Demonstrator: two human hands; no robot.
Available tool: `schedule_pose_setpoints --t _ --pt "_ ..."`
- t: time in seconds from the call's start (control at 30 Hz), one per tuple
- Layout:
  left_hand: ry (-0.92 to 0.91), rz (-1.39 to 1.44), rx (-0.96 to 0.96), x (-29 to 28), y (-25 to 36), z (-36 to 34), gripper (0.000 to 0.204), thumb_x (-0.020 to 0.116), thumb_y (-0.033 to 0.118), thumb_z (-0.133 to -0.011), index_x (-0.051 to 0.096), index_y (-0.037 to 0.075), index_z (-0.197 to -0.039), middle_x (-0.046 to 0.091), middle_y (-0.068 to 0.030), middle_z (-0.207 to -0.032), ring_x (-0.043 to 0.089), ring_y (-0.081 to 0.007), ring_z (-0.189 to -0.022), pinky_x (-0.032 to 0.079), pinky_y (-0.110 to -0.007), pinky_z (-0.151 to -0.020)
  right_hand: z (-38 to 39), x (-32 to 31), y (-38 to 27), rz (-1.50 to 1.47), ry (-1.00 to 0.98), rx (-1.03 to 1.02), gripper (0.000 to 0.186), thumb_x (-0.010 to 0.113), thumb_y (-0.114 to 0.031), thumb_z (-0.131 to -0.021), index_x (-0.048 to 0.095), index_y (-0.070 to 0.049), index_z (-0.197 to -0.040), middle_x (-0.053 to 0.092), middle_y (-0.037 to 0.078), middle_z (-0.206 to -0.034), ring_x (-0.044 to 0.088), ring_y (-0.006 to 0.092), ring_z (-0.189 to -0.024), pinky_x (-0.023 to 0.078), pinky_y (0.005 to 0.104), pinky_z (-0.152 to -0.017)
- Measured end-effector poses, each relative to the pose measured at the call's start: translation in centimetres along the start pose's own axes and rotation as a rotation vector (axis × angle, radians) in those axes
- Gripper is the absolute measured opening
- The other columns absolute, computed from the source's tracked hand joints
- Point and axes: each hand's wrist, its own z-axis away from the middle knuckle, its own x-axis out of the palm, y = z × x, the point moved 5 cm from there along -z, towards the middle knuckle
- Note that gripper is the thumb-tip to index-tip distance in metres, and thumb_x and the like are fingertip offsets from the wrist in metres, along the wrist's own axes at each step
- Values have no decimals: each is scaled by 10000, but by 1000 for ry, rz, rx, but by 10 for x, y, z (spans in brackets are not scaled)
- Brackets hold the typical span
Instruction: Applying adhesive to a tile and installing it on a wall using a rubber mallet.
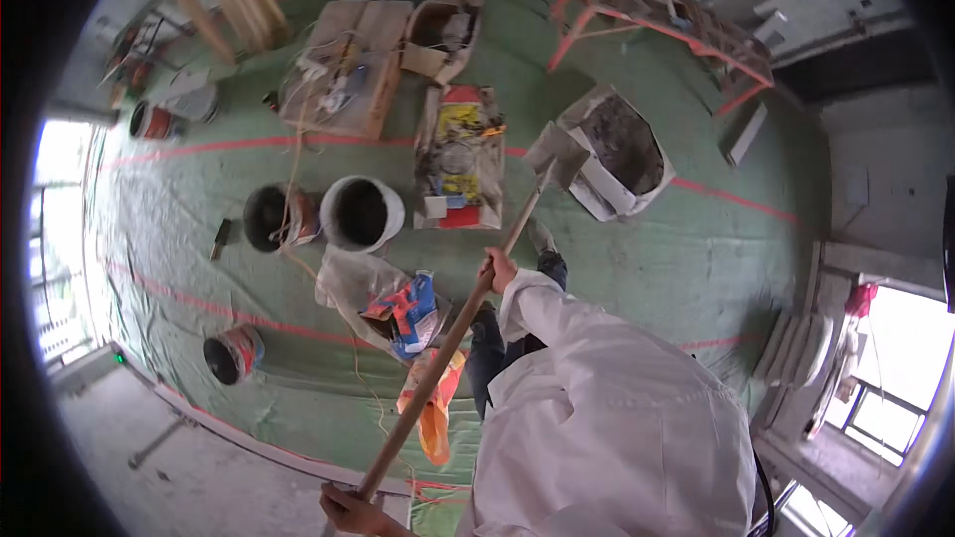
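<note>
Both my hands grip the long wooden handle of a shovel (428, 383), which runs diagonally from lower left to upper right. My left hand (353, 514) is closed round its lower end at the bottom edge. Farther up the shaft, my right hand (499, 268) is wrapped round it, its arm in a loose white sleeve. The flat grey-brown blade seems to lie at the left side of an open, pale, box-like container (652, 207) with dark grey material inside. Whether the blade touches the container I cannot tell. One of my shoes (540, 235) shows below the blade.
Left of me stand a white bucket (396, 214), a dark bucket (267, 219) and a smaller bucket (249, 343). Torn bags (418, 308) lie by my feet. Ahead are a stained flattened sack (477, 159), a wooden board (383, 40) and a red-legged trestle (587, 15). A cord crosses the green floor covering.
</note>
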Motion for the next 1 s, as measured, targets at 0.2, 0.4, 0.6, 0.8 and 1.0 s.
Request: schedule_pose_setpoints --t 0.2,0.4,0.6,0.8,1.0 --pt "-209 1 158 155 227 102 389 620 317 -1104 734 -41 -1001 640 -86 -760 546 -177 -616 448 -378 -553 -110 -93 -210 -170 26 54 371 701 -306 -991 503 -118 -739 516 80 -594 583 265 -568 522 467 -581" --pt "-271 -53 635 281 349 218 248 669 152 -1043 703 -34 -882 620 -139 -754 581 -312 -646 450 -455 -591 -210 -119 -361 -161 9 -114 346 697 -308 -988 509 -136 -756 514 62 -617 558 259 -538 507 431 -541" --pt "-301 -147 466 314 320 245 245 661 154 -1041 704 -24 -878 630 -159 -744 595 -331 -651 455 -456 -609 -227 -136 -363 -206 -70 -110 341 718 -319 -971 509 -139 -770 503 53 -612 543 238 -519 496 422 -526" --pt "-493 -153 663 347 276 276 231 674 143 -1028 695 -21 -866 606 -181 -741 588 -386 -681 420 -503 -602 -271 -188 -393 -114 164 -143 385 725 -352 -949 493 -157 -711 532 46 -605 567 233 -509 479 425 -488" --pt "-452 -171 504 333 213 264 275 666 155 -1040 671 -4 -815 604 -167 -724 577 -381 -662 419 -496 -598 -256 -192 -342 -86 -44 -131 366 721 -336 -939 474 -183 -717 493 30 -563 534 230 -460 465 438 -455"
